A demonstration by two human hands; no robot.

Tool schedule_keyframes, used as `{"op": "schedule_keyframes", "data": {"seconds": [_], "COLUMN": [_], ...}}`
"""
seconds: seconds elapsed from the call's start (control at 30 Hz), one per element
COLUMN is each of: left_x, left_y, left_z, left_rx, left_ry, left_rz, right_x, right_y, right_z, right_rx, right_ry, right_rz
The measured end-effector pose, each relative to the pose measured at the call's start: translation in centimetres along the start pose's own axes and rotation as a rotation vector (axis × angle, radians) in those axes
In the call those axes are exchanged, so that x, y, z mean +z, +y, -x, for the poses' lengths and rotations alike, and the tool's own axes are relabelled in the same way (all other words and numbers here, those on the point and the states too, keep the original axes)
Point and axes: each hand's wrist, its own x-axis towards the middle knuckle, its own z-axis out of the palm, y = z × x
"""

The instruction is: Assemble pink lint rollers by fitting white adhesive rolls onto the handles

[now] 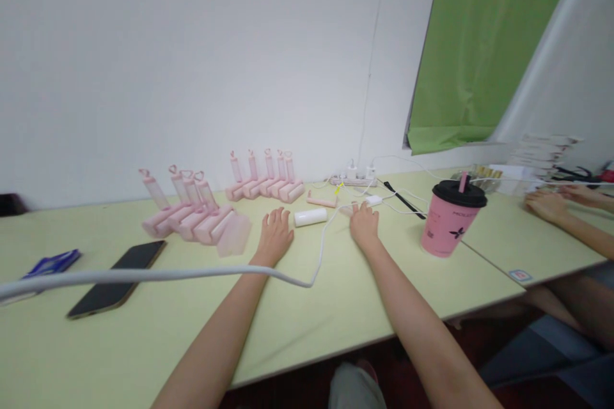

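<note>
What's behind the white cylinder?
Behind the white cylinder: a pink piece, then the power strip farther back. Anything low directly behind the cylinder is covered, so can't be seen.

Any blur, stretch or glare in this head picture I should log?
Head view: soft overall, with the left hand, right hand and nearer pink devices lacking crisp edges; head view: wide-angle stretch, the pink cup leaning outward; head view: fairly even light, no strong glare, one faint dark streak, possibly shadow, on the table.
</note>
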Motion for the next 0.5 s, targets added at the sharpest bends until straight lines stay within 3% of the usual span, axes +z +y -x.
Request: {"op": "schedule_keyframes", "data": {"seconds": [0.1,0.2,0.37,0.43,0.5], "left_x": [0.3,0.5,0.7,0.8,1.0], "left_y": [-0.1,-0.2,-0.2,-0.3,-0.4], "left_z": [0.1,0.2,0.3,0.4,0.5], "left_rx": [-0.005,-0.02,-0.069,-0.093,-0.107], "left_ry": [-0.029,-0.039,-0.045,-0.047,-0.05], "left_rz": [-0.008,0.011,0.065,0.08,0.098], "right_x": [0.4,0.0,-1.3,-1.1,-0.5], "right_y": [0.0,-1.2,-4.8,-6.0,-6.7], "right_z": [0.2,0.6,1.8,2.2,2.0], "right_rx": [0.002,-0.033,-0.296,-0.412,-0.437], "right_ry": [-0.043,0.013,0.007,0.031,0.023], "right_rz": [0.034,0.014,-0.117,-0.179,-0.24]}}
